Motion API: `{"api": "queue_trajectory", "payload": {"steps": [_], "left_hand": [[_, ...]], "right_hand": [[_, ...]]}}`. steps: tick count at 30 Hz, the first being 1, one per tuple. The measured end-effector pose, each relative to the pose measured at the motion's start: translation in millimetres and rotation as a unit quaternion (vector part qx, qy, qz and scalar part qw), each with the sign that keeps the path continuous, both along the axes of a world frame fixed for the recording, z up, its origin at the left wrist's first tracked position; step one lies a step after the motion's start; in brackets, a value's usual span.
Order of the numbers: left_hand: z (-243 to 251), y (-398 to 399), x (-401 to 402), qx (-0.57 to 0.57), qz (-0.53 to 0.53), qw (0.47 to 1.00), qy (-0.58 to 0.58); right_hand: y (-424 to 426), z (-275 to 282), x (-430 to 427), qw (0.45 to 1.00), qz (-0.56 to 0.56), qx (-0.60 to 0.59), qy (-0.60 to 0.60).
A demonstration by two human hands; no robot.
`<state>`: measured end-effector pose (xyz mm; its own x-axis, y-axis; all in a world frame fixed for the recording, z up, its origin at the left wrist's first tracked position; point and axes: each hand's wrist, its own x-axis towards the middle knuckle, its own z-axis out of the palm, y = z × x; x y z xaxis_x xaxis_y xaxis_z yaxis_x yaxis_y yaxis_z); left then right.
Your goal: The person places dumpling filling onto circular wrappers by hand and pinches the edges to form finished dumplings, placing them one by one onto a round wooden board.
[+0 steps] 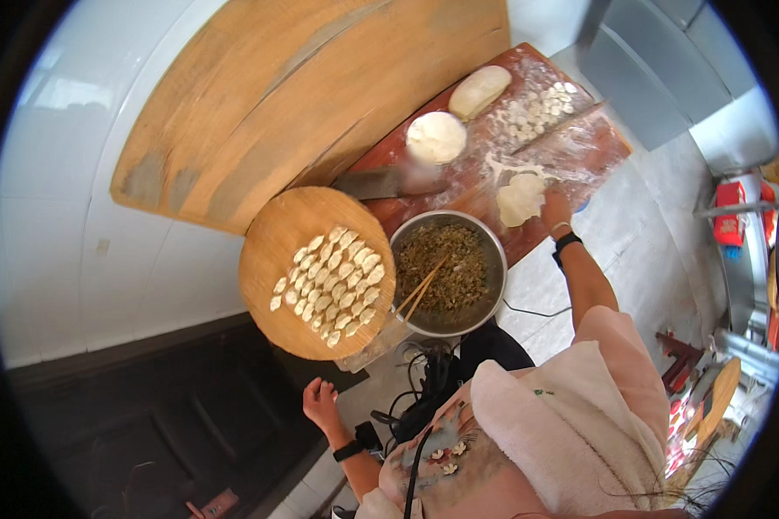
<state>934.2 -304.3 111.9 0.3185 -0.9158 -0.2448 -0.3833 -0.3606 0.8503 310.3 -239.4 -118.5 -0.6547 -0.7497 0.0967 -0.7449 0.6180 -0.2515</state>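
Observation:
My right hand (556, 209) is at the right edge of several overlapping dumpling wrappers (521, 200) on a floured reddish wooden board (600, 152). Its fingertips touch the wrappers, but their grip is hidden. Low in front of my body, my left hand (321, 403) hangs in the air, loosely curled and holding nothing visible. It is nearest a round wooden board (263, 259) bearing rows of folded dumplings (330, 279). Between that board and the wrappers stands a steel bowl (501, 276) of chopped filling (451, 259). A pair of chopsticks (422, 289) leans in it.
Behind the wrappers lie a thin wooden rolling pin (558, 126), cut dough pieces (542, 110) and a dough log (480, 93). A white bowl of flour (437, 136) and a cleaver (373, 183) are left of them. A large wooden panel (311, 97) leans behind. Black cables (409, 396) hang below.

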Motion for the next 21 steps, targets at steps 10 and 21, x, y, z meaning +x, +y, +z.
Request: {"api": "queue_trajectory", "payload": {"steps": [10,21], "left_hand": [[28.1,-5.3,-73.9,0.034,-0.163,0.985,0.049],[26.3,-6.6,-130.7,0.203,-0.231,0.854,0.418]], "right_hand": [[17.1,116.9,50.9,0.952,0.08,-0.227,-0.189],[-33.1,263.7,300.6,0.703,0.417,-0.166,-0.551]]}}
